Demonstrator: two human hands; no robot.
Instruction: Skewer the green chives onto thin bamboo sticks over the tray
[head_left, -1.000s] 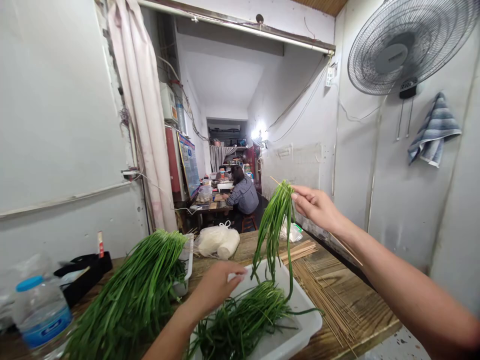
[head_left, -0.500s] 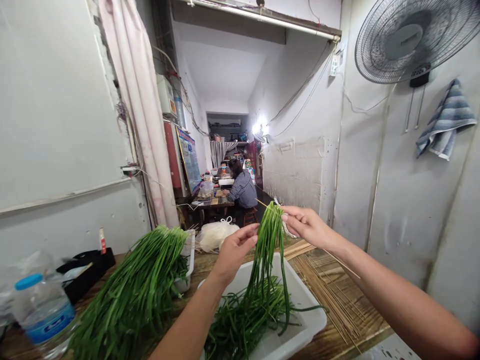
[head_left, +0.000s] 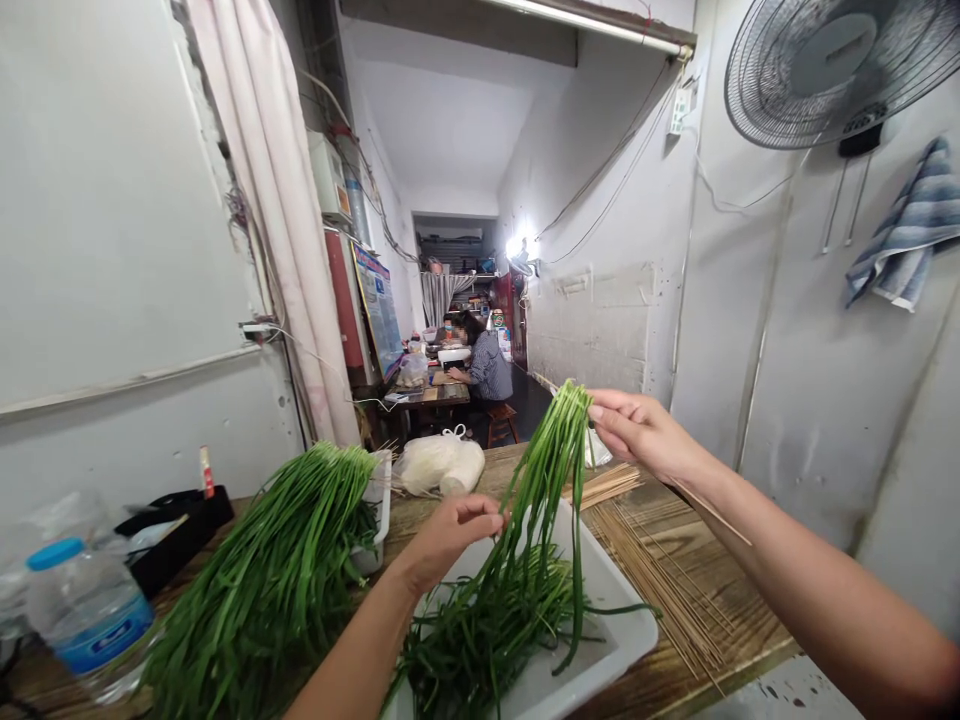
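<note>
My right hand [head_left: 641, 432] is closed on a thin bamboo skewer [head_left: 712, 512], whose rear end runs back along the wrist. At its fingertips hangs a bunch of green chives [head_left: 551, 440], the pale ends gathered at the top and the leaves trailing down. My left hand [head_left: 457, 535] pinches some of the hanging leaves lower down, at the bunch's left side. Beneath both hands a white plastic tray [head_left: 626, 650] holds more chives [head_left: 487, 630], which the hanging leaves reach. The skewer's tip is hidden behind the bunch.
To the left, a large heap of chives [head_left: 262, 570] lies over another white tray [head_left: 384, 500]. Loose skewers [head_left: 660, 580] are spread on the wooden table at right. A water bottle [head_left: 90, 620], black box [head_left: 172, 540] and white bag [head_left: 439, 462] stand around. Farther back, a person [head_left: 489, 365] sits.
My left hand has moved down from near the top of the bunch to its lower leaves. My right hand has shifted slightly right, and the bunch now slants instead of hanging straight.
</note>
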